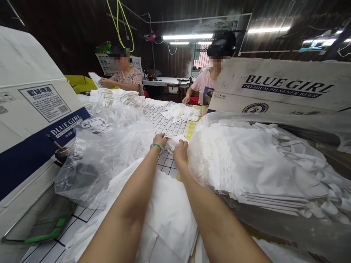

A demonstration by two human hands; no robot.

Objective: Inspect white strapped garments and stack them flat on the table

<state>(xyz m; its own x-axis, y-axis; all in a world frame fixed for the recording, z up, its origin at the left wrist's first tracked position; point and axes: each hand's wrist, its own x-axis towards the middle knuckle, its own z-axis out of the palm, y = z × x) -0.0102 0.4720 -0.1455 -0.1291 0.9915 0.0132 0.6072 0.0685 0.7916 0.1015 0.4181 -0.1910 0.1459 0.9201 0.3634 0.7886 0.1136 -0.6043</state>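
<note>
Both my arms reach forward over the table to a small bunched piece of white fabric (172,141). My left hand (159,140), with a green bangle at the wrist, is closed on its left side. At its right side my right hand (181,150) grips it with curled fingers. Under my forearms lies a heap of white fabric pieces (170,208). To the right, a clear plastic bag holds a stack of folded white garments with straps (260,160). Crumpled clear plastic bags (115,142) lie to the left.
Printed cartons stand at the left (35,109) and right (279,84). Two co-workers sit across the checkered table (164,160). White stacks (117,96) and a loose white pile (182,112) lie farther back. A green-edged mesh item (46,223) is at lower left.
</note>
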